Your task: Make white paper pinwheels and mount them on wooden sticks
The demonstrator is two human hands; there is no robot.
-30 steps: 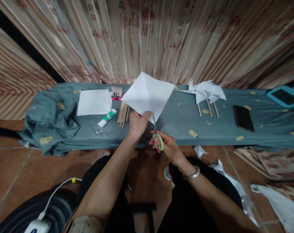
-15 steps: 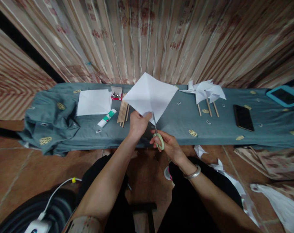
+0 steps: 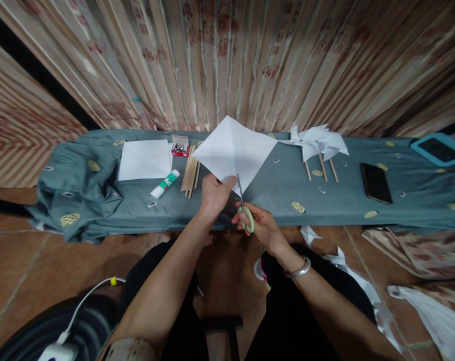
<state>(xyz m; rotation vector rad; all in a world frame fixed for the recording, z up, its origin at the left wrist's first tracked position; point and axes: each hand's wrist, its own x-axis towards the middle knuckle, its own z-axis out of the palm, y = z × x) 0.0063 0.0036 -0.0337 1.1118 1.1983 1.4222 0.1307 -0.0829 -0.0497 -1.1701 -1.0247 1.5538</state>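
Just left of the left hand (image 3: 213,193), a bundle of thin wooden sticks (image 3: 190,171) and a white-and-green glue tube (image 3: 165,183) crowd the grey-clothed tabletop (image 3: 272,193); right of the right hand (image 3: 258,223) the cloth lies bare up to the white paper pinwheels (image 3: 317,143).

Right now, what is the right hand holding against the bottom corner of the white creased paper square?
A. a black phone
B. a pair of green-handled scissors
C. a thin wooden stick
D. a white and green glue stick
B: the right hand grips the green-handled scissors, blades entering the bottom corner of the white creased paper square that the left hand holds up.
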